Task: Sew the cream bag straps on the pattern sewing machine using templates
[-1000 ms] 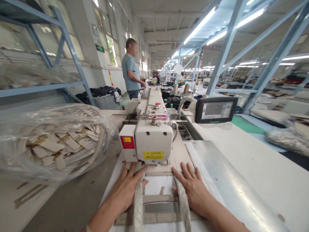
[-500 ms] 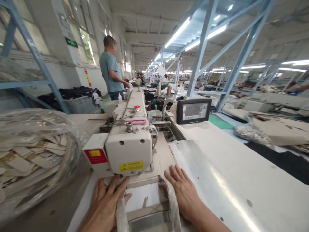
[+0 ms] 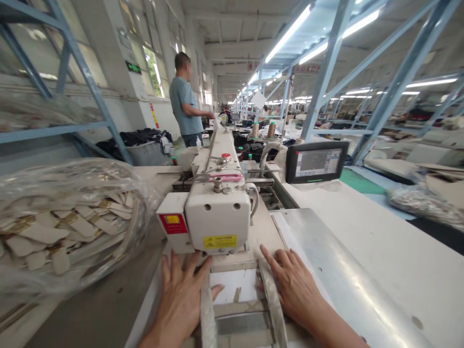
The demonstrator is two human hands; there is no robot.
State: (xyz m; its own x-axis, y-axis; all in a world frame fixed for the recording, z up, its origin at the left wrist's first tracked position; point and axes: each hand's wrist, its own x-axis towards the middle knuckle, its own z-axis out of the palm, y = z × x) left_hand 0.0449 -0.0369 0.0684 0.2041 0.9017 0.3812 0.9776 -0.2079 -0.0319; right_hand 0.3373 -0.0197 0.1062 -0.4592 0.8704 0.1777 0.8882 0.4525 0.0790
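Observation:
My left hand (image 3: pixel 183 295) lies with fingers spread along the left side of a flat frame-like template (image 3: pixel 250 307), just below the head of a white sewing machine (image 3: pixel 219 217). Its thumb reaches over the template's edge strip. On the other side, my right hand (image 3: pixel 290 282) rests with fingers apart, its index finger stretched forward towards the machine. Pale strips run along both sides of the template, and a white panel shows in its opening. Part of the right thumb is hidden behind the right strip.
At left, a clear plastic bag (image 3: pixel 76 232) holds beige strap pieces with gold-coloured parts. A control screen (image 3: pixel 316 163) stands right of the machine, behind a shiny metal plate (image 3: pixel 326 241). Farther back, a person (image 3: pixel 186 104) in a blue-grey shirt stands near the windows.
The camera view has swung left, so the scene sits farther right. My right fingers have shifted, with the index finger now straighter and apart from the others. My left hand stays beside the template.

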